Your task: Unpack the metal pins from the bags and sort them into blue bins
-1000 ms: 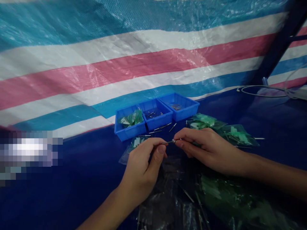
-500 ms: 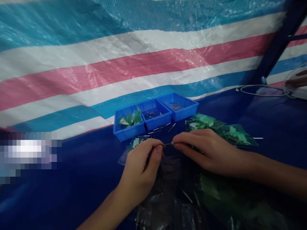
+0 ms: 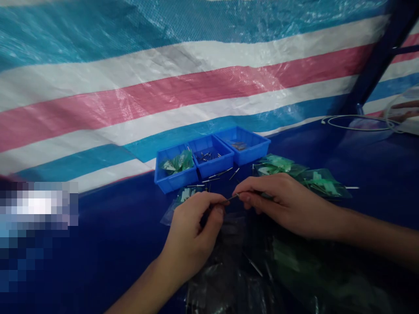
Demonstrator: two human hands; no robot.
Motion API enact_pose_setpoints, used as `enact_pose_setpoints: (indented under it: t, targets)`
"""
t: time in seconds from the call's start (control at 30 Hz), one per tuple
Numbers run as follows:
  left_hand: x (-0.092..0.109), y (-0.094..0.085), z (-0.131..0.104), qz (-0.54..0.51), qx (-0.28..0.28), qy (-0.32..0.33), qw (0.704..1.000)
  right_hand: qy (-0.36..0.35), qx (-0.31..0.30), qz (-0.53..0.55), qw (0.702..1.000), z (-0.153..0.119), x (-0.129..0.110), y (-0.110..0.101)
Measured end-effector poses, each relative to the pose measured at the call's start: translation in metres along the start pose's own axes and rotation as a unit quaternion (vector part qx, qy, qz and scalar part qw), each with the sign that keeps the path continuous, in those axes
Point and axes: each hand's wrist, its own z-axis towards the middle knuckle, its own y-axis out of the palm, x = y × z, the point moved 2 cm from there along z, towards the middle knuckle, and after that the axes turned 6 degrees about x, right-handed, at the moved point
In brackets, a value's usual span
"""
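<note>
Between my two hands is a thin metal rod (image 3: 232,198), slightly tilted, its right end higher. My left hand (image 3: 195,231) pinches its left end between thumb and forefinger. My right hand (image 3: 278,205) pinches the other end; the fingertips cover that tip. Just behind my left hand lies a clear bag of pale pieces (image 3: 188,193), partly hidden by the hand. Dark clear plastic bags (image 3: 225,261) lie below the hands, with a loose thin rod (image 3: 254,266) on them.
Three blue bins stand behind: the left bin (image 3: 178,182) holds a green bag, the middle bin (image 3: 216,165) small metal rods, the right bin (image 3: 255,152) some small parts. Green bags (image 3: 322,184) lie to the right. A white cable (image 3: 353,129) and another person's hand (image 3: 406,111) are far right.
The rod has tilted, its right end now higher. My left fingertips moved slightly right and down; my right fingers shifted a little on the rod. The other person's hand moved slightly.
</note>
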Motion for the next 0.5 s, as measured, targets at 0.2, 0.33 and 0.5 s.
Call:
enact_pose_setpoints:
  t: [0.2,0.33,0.5]
  targets:
    - [-0.0003,-0.0001,0.0005,0.012,0.005,-0.005,1.0,-0.032,0.008,-0.033,0.999,-0.0027,-0.0014,-0.0006]
    - [0.0005,-0.0002,0.0008,0.013,-0.001,-0.01,1.0,-0.048,0.008,-0.047,0.998,-0.005,-0.0022,0.0]
    - [0.0008,-0.0004,0.0013,0.013,0.002,-0.013,1.0,-0.055,0.009,-0.052,0.997,-0.0059,-0.0017,0.0004]
